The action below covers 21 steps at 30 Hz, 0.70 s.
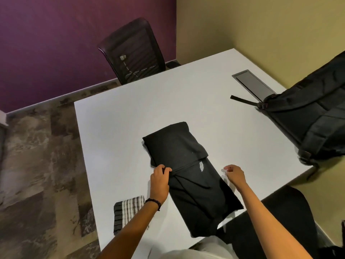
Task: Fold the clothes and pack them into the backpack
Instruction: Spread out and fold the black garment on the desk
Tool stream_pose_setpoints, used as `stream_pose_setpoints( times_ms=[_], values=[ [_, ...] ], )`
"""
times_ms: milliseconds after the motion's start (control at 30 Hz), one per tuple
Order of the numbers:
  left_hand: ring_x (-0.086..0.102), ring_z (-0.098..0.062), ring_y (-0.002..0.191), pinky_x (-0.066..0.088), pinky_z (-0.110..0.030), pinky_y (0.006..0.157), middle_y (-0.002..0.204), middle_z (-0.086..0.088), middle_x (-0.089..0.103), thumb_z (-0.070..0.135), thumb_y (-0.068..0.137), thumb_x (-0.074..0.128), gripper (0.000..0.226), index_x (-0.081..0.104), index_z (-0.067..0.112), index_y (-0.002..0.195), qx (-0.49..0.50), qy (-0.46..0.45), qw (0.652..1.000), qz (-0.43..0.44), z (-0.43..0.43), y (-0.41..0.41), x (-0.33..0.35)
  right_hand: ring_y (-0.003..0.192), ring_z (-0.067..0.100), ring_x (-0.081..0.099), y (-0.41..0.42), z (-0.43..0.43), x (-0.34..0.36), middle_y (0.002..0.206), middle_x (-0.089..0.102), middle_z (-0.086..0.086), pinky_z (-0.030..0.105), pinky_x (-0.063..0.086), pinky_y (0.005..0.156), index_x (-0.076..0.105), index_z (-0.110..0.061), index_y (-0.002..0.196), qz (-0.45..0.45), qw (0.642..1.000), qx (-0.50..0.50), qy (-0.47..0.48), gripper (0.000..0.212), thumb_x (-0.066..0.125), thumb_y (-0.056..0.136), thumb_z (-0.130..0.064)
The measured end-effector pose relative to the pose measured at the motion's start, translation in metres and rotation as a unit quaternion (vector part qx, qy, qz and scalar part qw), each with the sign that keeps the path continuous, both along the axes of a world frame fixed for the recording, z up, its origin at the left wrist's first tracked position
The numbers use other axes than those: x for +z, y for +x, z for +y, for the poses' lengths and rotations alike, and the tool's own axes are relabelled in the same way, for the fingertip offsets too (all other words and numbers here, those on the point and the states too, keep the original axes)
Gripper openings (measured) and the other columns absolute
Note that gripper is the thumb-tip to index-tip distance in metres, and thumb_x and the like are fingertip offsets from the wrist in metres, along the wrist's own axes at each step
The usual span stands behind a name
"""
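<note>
one black garment [186, 152], left fingers [165, 169] pinching edge

- One head-worn, wide-angle view looks forward and steeply down from above the white desk [186, 101].
- Both forearms reach in from the bottom edge, close by.

The left grip [161, 176] is pinching the folded edge of the black garment [194, 191], which is lying lengthwise on the counter [130, 128]. The right grip [235, 175] is hovering just right of it, fingers loosely curled. The backpack [313, 116] is sitting far right, and the striped cloth [127, 210] is lying near left.
</note>
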<state>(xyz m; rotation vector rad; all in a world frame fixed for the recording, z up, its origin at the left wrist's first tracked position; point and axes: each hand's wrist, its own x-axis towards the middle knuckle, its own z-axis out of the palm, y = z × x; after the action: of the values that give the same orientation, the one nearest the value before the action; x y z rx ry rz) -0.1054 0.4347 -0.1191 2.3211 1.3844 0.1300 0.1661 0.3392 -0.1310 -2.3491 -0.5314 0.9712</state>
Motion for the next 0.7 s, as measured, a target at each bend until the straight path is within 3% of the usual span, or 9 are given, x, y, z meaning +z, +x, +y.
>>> stream_pose_setpoints(
  times_ms=[100,233,400,567,700],
  values=[
    [0.01,-0.03,0.146,0.017,-0.04,0.119,0.158,-0.011,0.012,-0.008,0.087,0.045,0.066,0.029,0.016,0.147,-0.171,-0.004,0.985,0.012,-0.013,0.004,-0.003,0.109,0.032,0.056,0.001,-0.028,-0.007,0.117,0.063,0.015,0.028,0.04,0.084,0.063,-0.002,0.106,-0.01,0.999,0.02,-0.033,0.023,0.049,0.088,0.001],
    [-0.012,-0.029,0.146,-0.001,-0.045,0.12,0.159,-0.008,-0.01,-0.005,0.088,0.051,0.081,0.007,0.022,0.151,-0.368,-0.009,0.924,0.098,-0.035,0.005,-0.029,0.099,0.03,0.056,-0.004,-0.054,-0.013,0.115,0.062,0.017,0.03,0.04,0.081,0.061,-0.002,0.104,-0.001,0.997,0.04,-0.067,0.02,0.047,0.091,-0.008],
    [-0.014,-0.034,0.144,-0.002,-0.048,0.116,0.157,-0.015,-0.014,0.003,0.08,0.064,0.099,-0.003,0.02,0.151,-0.461,-0.004,0.872,0.165,-0.06,0.003,-0.042,0.095,0.021,0.049,-0.015,-0.071,-0.014,0.117,0.059,0.014,0.027,0.037,0.082,0.06,-0.002,0.108,0.035,0.993,0.067,-0.096,0.026,0.051,0.093,-0.021],
    [-0.022,-0.031,0.138,0.0,-0.053,0.116,0.158,-0.016,-0.01,0.009,0.078,0.065,0.098,-0.001,0.024,0.15,-0.525,0.058,0.836,0.148,-0.074,0.005,-0.049,0.1,0.028,0.058,-0.016,-0.074,-0.008,0.111,0.063,0.015,0.035,0.045,0.086,0.063,-0.004,0.103,0.04,0.993,0.075,-0.077,0.023,0.06,0.089,-0.023],
    [0.009,-0.035,0.145,0.014,-0.055,0.112,0.158,-0.016,0.008,0.041,0.07,0.074,0.106,0.007,0.021,0.15,-0.539,0.077,0.814,0.204,-0.082,0.007,-0.055,0.099,0.029,0.062,-0.014,-0.071,-0.001,0.11,0.065,0.016,0.04,0.049,0.09,0.062,-0.011,0.096,0.047,0.993,0.082,-0.07,0.013,0.066,0.085,-0.017]
  ],
)
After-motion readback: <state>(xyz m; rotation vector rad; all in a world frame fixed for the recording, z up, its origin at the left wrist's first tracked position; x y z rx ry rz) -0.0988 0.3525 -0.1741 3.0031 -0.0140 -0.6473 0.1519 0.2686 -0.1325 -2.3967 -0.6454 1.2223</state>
